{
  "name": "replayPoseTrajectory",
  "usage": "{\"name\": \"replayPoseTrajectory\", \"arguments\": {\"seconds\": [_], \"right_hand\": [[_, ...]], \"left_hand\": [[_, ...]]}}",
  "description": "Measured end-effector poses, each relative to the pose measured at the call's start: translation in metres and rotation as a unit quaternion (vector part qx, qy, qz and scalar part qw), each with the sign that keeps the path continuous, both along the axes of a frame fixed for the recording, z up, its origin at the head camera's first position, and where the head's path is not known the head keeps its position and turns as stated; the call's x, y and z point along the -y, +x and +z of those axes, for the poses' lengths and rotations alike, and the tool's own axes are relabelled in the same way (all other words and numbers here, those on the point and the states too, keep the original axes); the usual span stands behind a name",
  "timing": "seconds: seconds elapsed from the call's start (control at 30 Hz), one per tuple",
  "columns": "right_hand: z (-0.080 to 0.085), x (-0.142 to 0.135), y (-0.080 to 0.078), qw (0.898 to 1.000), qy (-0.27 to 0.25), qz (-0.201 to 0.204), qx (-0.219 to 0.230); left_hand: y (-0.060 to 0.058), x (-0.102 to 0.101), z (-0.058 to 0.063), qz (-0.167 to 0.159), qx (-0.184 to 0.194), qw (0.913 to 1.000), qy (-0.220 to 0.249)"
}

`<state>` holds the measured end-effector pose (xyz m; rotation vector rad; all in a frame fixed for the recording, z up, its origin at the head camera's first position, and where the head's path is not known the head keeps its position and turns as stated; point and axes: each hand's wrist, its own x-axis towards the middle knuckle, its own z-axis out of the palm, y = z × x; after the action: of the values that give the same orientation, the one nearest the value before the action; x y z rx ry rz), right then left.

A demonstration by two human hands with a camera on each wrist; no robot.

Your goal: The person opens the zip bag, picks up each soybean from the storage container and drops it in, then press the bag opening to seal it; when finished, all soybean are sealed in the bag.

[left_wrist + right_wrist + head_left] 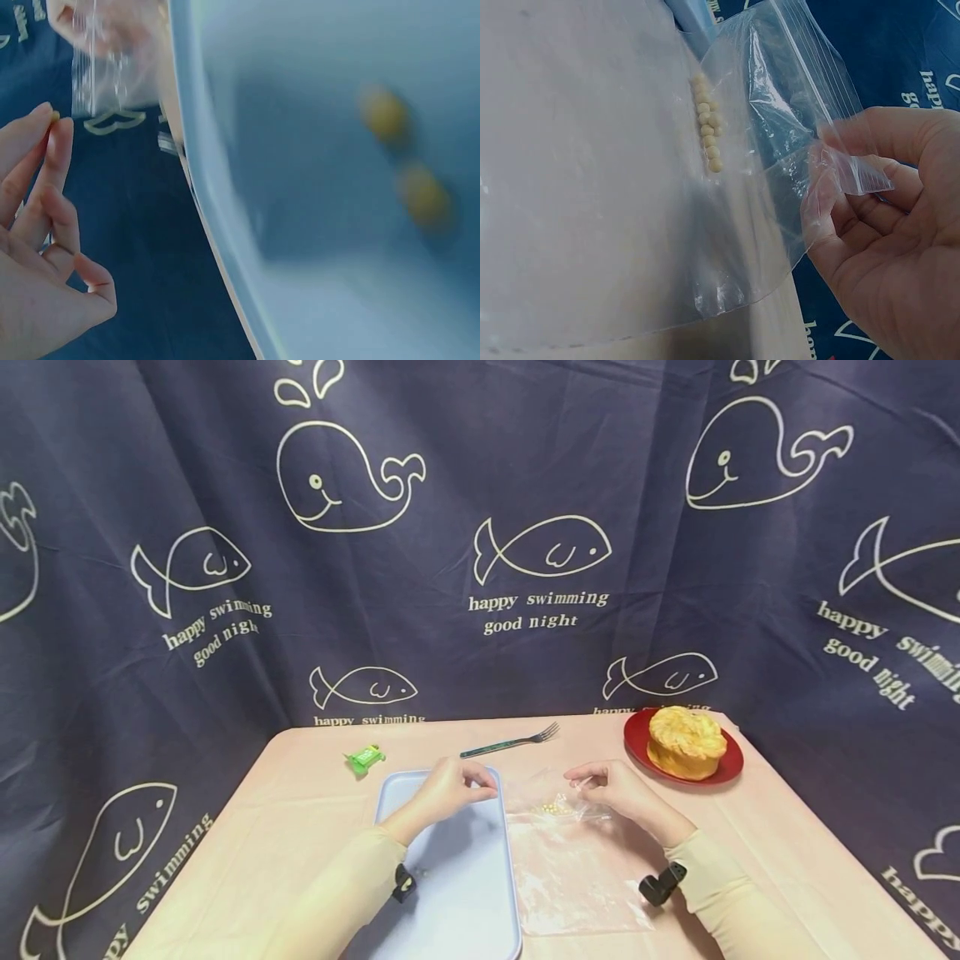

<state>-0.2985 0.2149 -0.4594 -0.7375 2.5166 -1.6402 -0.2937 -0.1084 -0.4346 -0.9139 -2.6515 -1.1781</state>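
Over the far end of the pale blue tray [472,893], my left hand [453,789] pinches a soybean [55,116] between thumb and fingertip. Blurred in the left wrist view, two round yellow soybeans [386,116] lie on the tray. To the tray's right lies a clear zip bag [581,881], its mouth end lifted off the table. My right hand [615,785] grips the bag by its zip edge, with the plastic between thumb and fingers. Inside the bag, several pale soybeans [709,127] sit in a short row along a fold.
Behind the tray lies a fork [510,745] with a dark patterned handle. A green wrapped candy [366,759] is at the back left. At the back right, a red plate [637,747] bears a round golden bread [686,743]. A dark blue printed cloth [540,677] hangs behind the table.
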Motion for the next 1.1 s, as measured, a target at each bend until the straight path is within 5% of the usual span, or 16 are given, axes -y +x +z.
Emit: {"name": "replayPoseTrajectory", "arguments": {"seconds": [0.33, 0.6, 0.8, 1.1], "right_hand": [[-0.002, -0.003, -0.003, 1.000, 0.014, 0.002, -0.013], [-0.004, -0.004, -0.003, 1.000, 0.014, 0.010, -0.016], [-0.003, -0.003, -0.002, 1.000, 0.005, 0.010, -0.013], [-0.001, -0.003, -0.001, 1.000, 0.011, 0.000, -0.018]], "left_hand": [[-0.014, -0.057, -0.003, -0.025, 0.005, 0.9995, 0.018], [-0.017, -0.075, -0.009, -0.042, 0.006, 0.9991, 0.003], [-0.012, -0.057, -0.004, -0.029, -0.010, 0.9993, 0.021], [0.004, 0.009, 0.000, -0.005, 0.001, 0.9999, -0.014]]}}
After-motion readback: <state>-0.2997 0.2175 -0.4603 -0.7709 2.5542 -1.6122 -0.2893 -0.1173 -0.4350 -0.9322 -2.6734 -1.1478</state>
